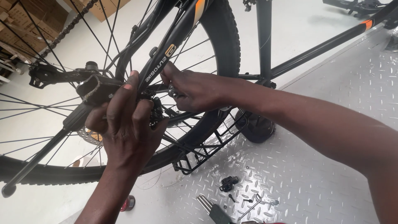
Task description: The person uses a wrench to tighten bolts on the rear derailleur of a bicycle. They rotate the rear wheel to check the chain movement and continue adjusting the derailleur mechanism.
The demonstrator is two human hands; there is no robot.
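Observation:
A black bicycle with orange accents stands upside down; its rear wheel (224,45) and frame stay (174,45) fill the view. My left hand (126,124) grips the black brake caliper area (155,110) near the disc rotor (89,135), by the kickstand mount (97,89). My right hand (195,89) reaches through the spokes from the right and pinches a small metal part (172,92) against the frame beside the caliper. What exactly the fingers hold is partly hidden.
A black wire rack (207,145) hangs below the wheel over a diamond-plate metal surface (315,182). On it lie a small black clamp (229,182), loose bolts, a hex key (251,205) and a multi-tool (213,211). Cardboard boxes (29,20) stand at top left.

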